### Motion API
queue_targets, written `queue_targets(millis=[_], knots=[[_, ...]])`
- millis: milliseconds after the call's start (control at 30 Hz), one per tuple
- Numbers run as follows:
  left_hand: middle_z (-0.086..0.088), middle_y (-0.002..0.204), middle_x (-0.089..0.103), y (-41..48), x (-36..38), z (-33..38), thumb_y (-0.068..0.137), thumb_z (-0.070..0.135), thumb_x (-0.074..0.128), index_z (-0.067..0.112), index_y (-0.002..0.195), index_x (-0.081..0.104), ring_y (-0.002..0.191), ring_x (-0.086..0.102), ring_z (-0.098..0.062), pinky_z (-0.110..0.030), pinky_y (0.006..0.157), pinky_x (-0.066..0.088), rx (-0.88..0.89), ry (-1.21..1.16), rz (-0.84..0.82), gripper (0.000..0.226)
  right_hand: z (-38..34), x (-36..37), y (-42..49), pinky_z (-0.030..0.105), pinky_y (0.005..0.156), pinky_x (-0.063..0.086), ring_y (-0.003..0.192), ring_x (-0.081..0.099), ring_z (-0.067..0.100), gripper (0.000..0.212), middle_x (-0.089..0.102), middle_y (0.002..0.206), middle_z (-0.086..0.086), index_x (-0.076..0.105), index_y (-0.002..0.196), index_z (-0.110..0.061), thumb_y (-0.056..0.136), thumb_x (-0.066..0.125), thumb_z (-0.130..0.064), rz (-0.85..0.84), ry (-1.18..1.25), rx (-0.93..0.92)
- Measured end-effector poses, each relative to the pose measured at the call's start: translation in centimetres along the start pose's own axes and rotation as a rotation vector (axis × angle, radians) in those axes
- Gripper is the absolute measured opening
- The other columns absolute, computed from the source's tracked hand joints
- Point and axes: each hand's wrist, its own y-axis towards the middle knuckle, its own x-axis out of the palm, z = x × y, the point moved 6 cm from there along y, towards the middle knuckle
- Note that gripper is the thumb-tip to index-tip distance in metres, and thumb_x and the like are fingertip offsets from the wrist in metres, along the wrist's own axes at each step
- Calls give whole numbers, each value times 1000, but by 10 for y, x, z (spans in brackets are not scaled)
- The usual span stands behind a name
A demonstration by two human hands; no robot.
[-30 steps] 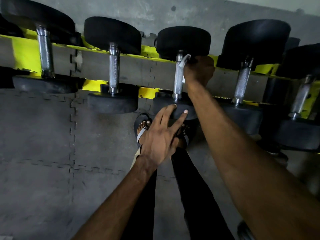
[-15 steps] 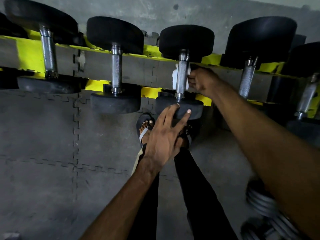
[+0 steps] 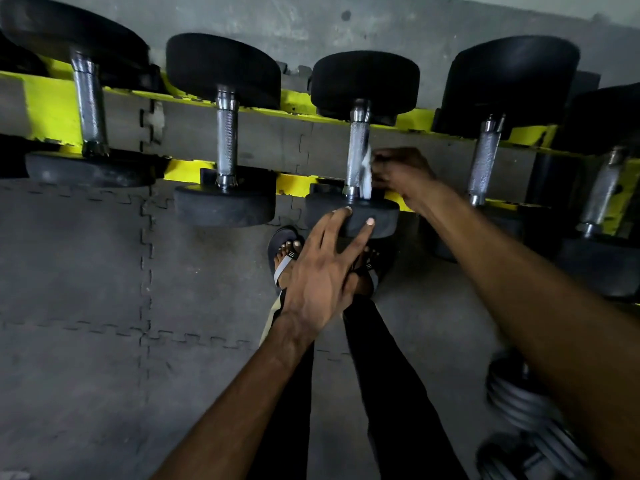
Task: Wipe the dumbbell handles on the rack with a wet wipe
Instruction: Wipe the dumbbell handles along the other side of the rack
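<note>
Sliding along the handle (image 3: pixel 356 147) of the third dumbbell (image 3: pixel 363 81) from the left, the right hand (image 3: pixel 401 171) had come from the far head down toward the near head (image 3: pixel 384 221). Its grip pinched the white wet wipe (image 3: pixel 366 174) against the handle's right side. The left hand (image 3: pixel 322 271) pressed straight, spread fingers on the near head, grip wide. That dumbbell lay across the yellow rack (image 3: pixel 52 112)

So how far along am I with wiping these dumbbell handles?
Done: no handle shows wiping. In hand: your right hand presses the wet wipe against the lower end of the middle handle while your left hand touches its front weight. Left: possibly four other handles.
</note>
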Motion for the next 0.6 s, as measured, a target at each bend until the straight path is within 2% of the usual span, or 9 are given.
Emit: queue_targets(millis=[100, 200, 333, 367, 433, 467, 533, 600], knots=[[-15, 157, 24, 1, 0, 0, 69, 18, 75, 25, 157, 39, 146, 22, -32, -35, 117, 24, 3, 24, -3, 96, 5, -2, -21, 26, 66, 58, 61, 64, 12, 17, 71, 71, 5, 74, 68, -20, 82, 79, -14, 45, -187, -68], [-15, 159, 24, 0, 2, -1, 70, 18, 75, 26, 159, 36, 147, 21, -32, -36, 118, 27, 4, 32, -22, 97, -4, 3, -14, 36, 68, 59, 63, 68, 19, 29, 71, 65, 5, 70, 49, -22, 74, 83, -16, 164, -193, -100], [-13, 159, 21, -1, 3, -2, 72, 19, 74, 27, 160, 33, 147, 21, -31, -38, 116, 35, 10, 30, -39, 97, -33, 7, 23, 37, 59, 55, 52, 64, 19, 26, 66, 60, 3, 66, 54, -19, 76, 79, -17, 311, -13, -112], [-13, 159, 21, -1, 3, -2, 72, 19, 74, 27, 160, 33, 148, 21, -31, -38, 116, 35, 13, 28, -40, 96, -41, 4, 30, 38, 62, 57, 59, 66, 20, 27, 68, 67, 4, 64, 56, -20, 79, 77, -19, 321, -29, -126], [-13, 160, 22, -1, 3, -3, 73, 19, 73, 27, 160, 33, 148, 21, -30, -38, 116, 36, 12, 23, -41, 96, -48, 2, 32, 40, 81, 59, 86, 70, 25, 15, 70, 88, 6, 64, 71, -22, 84, 70, -23, 273, -147, -155], [-13, 160, 23, -1, 3, -3, 72, 19, 73, 27, 160, 33, 148, 21, -31, -38, 115, 37, 9, 19, -39, 96, -46, 2, 30, 39, 86, 58, 93, 70, 26, 9, 71, 93, 7, 68, 78, -21, 85, 69, -26, 276, -218, -178], [-13, 159, 24, 0, 1, -2, 72, 18, 74, 27, 159, 35, 147, 22, -31, -39, 114, 38, 6, 10, -28, 96, -40, 4, 12, 38, 83, 57, 89, 71, 24, 15, 75, 91, 6, 76, 86, -15, 80, 70, -27, 395, -367, -276], [-14, 158, 24, 0, 1, -2, 71, 18, 74, 25, 158, 37, 147, 21, -32, -39, 115, 35, 8, 2, -15, 95, -38, 9, -13, 36, 78, 56, 81, 70, 22, 12, 74, 86, 4, 77, 83, -15, 74, 72, -22, 534, -447, -512]])
